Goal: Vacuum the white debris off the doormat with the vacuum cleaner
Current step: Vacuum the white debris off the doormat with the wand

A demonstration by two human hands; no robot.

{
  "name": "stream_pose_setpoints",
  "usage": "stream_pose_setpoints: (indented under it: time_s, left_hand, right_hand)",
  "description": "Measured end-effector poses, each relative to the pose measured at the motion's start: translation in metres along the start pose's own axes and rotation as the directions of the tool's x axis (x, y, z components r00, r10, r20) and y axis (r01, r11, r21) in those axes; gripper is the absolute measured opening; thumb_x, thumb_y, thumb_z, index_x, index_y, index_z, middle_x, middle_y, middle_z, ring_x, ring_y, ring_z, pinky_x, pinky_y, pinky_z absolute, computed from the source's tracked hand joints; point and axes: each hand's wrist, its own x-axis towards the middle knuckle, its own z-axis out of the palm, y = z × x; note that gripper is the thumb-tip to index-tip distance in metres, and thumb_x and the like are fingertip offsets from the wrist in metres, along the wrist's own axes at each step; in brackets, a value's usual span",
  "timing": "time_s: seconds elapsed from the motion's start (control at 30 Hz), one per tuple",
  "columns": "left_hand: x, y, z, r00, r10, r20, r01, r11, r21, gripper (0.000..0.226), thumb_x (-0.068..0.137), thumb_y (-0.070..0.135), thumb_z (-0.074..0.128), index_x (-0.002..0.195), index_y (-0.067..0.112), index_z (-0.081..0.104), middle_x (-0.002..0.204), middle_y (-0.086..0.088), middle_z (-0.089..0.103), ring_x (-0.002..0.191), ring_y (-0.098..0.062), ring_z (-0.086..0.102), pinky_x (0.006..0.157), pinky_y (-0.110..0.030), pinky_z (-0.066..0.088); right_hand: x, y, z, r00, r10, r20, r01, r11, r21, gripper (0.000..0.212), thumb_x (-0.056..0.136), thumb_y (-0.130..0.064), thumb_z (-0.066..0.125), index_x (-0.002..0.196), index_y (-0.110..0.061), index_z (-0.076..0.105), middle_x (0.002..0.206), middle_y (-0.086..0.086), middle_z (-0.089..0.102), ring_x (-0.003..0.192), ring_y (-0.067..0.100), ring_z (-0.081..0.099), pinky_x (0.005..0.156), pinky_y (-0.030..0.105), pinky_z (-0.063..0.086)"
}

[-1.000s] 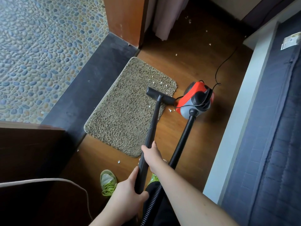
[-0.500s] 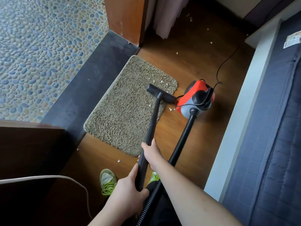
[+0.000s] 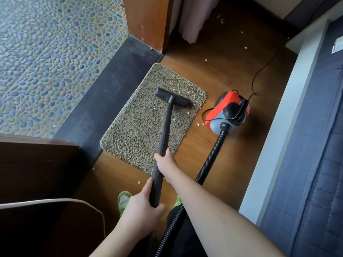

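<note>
Doormat point(image 3: 141, 127): shaggy tan pile, lay flat on the wood floor point(image 3: 228, 71) beyond both sets of fingers, its far-right corner carrying the remaining white debris point(image 3: 187, 93). Nozzle point(image 3: 173, 98): black, flat on the pile at that corner, flecks just past it and to its right; a few more lay off the mat on the bare boards. Wand point(image 3: 163, 143): black tube, ran from the nozzle back to the hands. Right hand point(image 3: 166, 165): fingers wrapped round the wand's middle, ahead of the other. Left hand point(image 3: 143, 210): fingers curled round the wand's near end. Vacuum cleaner point(image 3: 229, 113): red and grey body, stood right of the nozzle, just off the mat; ribbed hose point(image 3: 209, 160) passed under the right forearm. Handling note, as judgement: the pass probably wanted slow, overlapping strokes with the nozzle kept flat, working toward the corner; deep pile may hold flecks, and pushing fast could flick them onto the floor.
</note>
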Motion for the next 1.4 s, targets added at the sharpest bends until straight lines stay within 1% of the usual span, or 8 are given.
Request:
stream_pose_setpoints:
  time_s: [0.13, 0.3, 0.6, 0.9, 1.0, 1.13, 1.27, 1.4]
  left_hand:
    - [-0.004, -0.002, 0.004, 1.000, 0.022, 0.003, -0.022, 0.999, -0.035, 0.085, 0.082, 0.030, 0.061, 0.156, 0.036, 0.018, 0.087, 0.014, 0.054, 0.072, 0.002, 0.054, 0.058, -0.003, 0.040]
    - [-0.004, -0.006, 0.014, 0.998, 0.036, 0.043, -0.033, 0.998, -0.051, 0.087, 0.081, 0.033, 0.062, 0.156, 0.036, 0.017, 0.097, 0.005, 0.060, 0.077, -0.003, 0.058, 0.060, -0.005, 0.041]
    - [0.004, -0.003, 0.023, 0.994, 0.049, 0.097, -0.046, 0.998, -0.032, 0.087, 0.079, 0.035, 0.061, 0.156, 0.035, 0.020, 0.095, 0.005, 0.064, 0.070, -0.003, 0.060, 0.056, -0.008, 0.041]
    - [0.004, 0.003, 0.022, 0.994, 0.025, 0.107, -0.022, 0.999, -0.031, 0.087, 0.079, 0.033, 0.062, 0.155, 0.035, 0.020, 0.103, 0.005, 0.063, 0.068, -0.003, 0.060, 0.058, -0.007, 0.044]
    - [0.005, 0.006, 0.020, 0.995, 0.027, 0.092, -0.025, 0.999, -0.020, 0.085, 0.079, 0.034, 0.062, 0.154, 0.035, 0.023, 0.102, 0.007, 0.060, 0.075, -0.009, 0.059, 0.065, -0.011, 0.042]
    - [0.007, 0.014, 0.015, 0.997, 0.033, 0.076, -0.036, 0.999, 0.037, 0.081, 0.083, 0.034, 0.061, 0.155, 0.032, 0.024, 0.108, 0.006, 0.059, 0.085, -0.007, 0.050, 0.069, -0.011, 0.033]
    - [0.011, 0.021, 0.011, 0.996, 0.036, 0.081, -0.038, 0.999, 0.024, 0.073, 0.084, 0.031, 0.061, 0.150, 0.032, 0.030, 0.100, 0.008, 0.058, 0.088, -0.013, 0.056, 0.063, -0.016, 0.037]
    - [0.011, 0.021, 0.009, 0.996, 0.035, 0.083, -0.037, 0.999, 0.024, 0.075, 0.084, 0.032, 0.061, 0.151, 0.034, 0.028, 0.098, 0.009, 0.058, 0.083, -0.012, 0.057, 0.056, -0.010, 0.038]
  right_hand:
    - [-0.003, 0.004, 0.000, 1.000, 0.017, -0.022, -0.017, 1.000, 0.001, 0.072, 0.099, -0.038, 0.047, 0.158, -0.032, 0.005, 0.134, 0.005, 0.053, 0.105, 0.025, 0.060, 0.087, 0.037, 0.052]
    - [-0.007, 0.014, -0.013, 0.997, 0.037, -0.061, -0.036, 0.999, 0.017, 0.072, 0.099, -0.038, 0.046, 0.157, -0.033, 0.004, 0.145, 0.005, 0.047, 0.118, 0.031, 0.057, 0.092, 0.037, 0.049]
    - [0.004, 0.026, -0.014, 0.993, 0.102, -0.059, -0.095, 0.989, 0.115, 0.082, 0.087, -0.048, 0.051, 0.154, -0.041, 0.005, 0.136, 0.006, 0.053, 0.113, 0.037, 0.063, 0.094, 0.054, 0.053]
    - [0.003, 0.023, -0.018, 0.993, 0.101, -0.063, -0.094, 0.990, 0.107, 0.080, 0.091, -0.043, 0.051, 0.156, -0.037, 0.005, 0.140, 0.007, 0.052, 0.117, 0.037, 0.060, 0.099, 0.053, 0.050]
    - [0.000, 0.019, -0.023, 0.993, 0.081, -0.083, -0.072, 0.992, 0.104, 0.076, 0.096, -0.039, 0.050, 0.157, -0.032, 0.007, 0.148, 0.004, 0.042, 0.124, 0.036, 0.055, 0.104, 0.048, 0.046]
    - [0.004, 0.015, -0.026, 0.994, 0.052, -0.099, -0.039, 0.991, 0.127, 0.077, 0.095, -0.037, 0.053, 0.158, -0.030, 0.009, 0.141, 0.005, 0.047, 0.116, 0.034, 0.060, 0.100, 0.046, 0.050]
    - [0.004, 0.006, -0.031, 0.994, 0.041, -0.101, -0.027, 0.990, 0.135, 0.078, 0.095, -0.037, 0.055, 0.158, -0.029, 0.009, 0.144, 0.006, 0.046, 0.120, 0.034, 0.057, 0.101, 0.046, 0.049]
    - [0.001, 0.003, -0.027, 0.993, 0.044, -0.111, -0.028, 0.989, 0.142, 0.078, 0.094, -0.037, 0.056, 0.158, -0.028, 0.011, 0.141, 0.007, 0.048, 0.117, 0.033, 0.059, 0.098, 0.044, 0.051]
